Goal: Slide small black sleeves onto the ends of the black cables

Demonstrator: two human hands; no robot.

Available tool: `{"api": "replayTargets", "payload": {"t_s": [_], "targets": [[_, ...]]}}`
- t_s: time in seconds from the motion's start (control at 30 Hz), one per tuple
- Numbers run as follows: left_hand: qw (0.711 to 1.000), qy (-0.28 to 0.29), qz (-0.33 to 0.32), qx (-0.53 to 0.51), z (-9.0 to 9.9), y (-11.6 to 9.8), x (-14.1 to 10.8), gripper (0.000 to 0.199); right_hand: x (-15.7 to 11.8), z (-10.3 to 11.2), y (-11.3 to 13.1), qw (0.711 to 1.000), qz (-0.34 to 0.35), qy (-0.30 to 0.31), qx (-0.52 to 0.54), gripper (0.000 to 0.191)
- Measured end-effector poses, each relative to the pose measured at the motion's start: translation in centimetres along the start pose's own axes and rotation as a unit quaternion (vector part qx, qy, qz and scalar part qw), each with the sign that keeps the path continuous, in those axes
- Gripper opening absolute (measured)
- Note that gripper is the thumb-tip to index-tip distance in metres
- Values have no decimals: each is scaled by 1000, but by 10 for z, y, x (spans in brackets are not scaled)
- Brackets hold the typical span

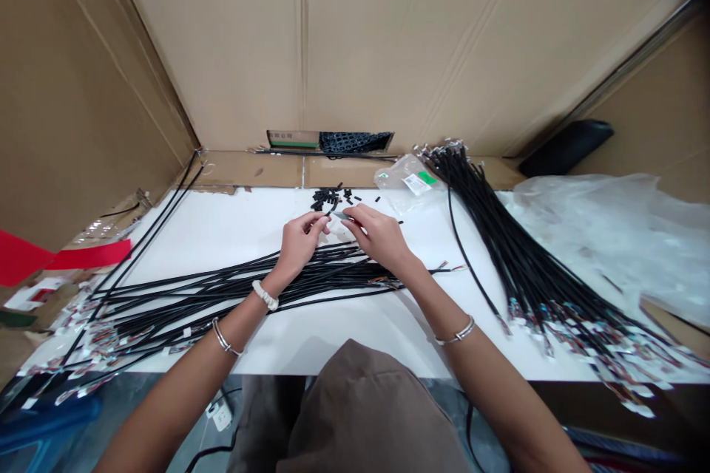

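My left hand [301, 238] pinches a thin, small black piece between thumb and fingertips. Close to it, my right hand [380, 236] is closed with its fingertips on a small pale greenish item [340, 215], too small to name. The fingertips of both hands almost meet above the white table. Just beyond them lies a heap of short black pieces [325, 198], a few scattered to its right. Under my wrists stretches a loose bundle of black cables [222, 294], with bare coloured wires at the right ends and white connectors at the left.
A thick bundle of black cables [499, 236] with white connectors lies on the right. Clear plastic bags rest behind, one small with a label [413, 183], one large [621, 229]. Cardboard walls [355, 37] enclose the table. Red sheets [92, 255] are at the left.
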State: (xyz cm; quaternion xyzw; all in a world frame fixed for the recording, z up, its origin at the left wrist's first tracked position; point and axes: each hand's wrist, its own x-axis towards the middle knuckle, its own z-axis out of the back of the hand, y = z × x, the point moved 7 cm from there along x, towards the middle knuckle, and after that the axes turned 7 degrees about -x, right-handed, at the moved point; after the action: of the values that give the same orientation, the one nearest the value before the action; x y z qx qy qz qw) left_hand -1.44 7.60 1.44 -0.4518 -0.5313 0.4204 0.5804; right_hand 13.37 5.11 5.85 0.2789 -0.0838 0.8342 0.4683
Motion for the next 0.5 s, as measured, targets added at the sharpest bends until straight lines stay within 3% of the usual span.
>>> {"api": "replayTargets", "payload": {"t_s": [0.5], "targets": [[1000,5,4,-13,-1,1,0,26,-1,-6,-2,999,-16,-10,36,24]]}}
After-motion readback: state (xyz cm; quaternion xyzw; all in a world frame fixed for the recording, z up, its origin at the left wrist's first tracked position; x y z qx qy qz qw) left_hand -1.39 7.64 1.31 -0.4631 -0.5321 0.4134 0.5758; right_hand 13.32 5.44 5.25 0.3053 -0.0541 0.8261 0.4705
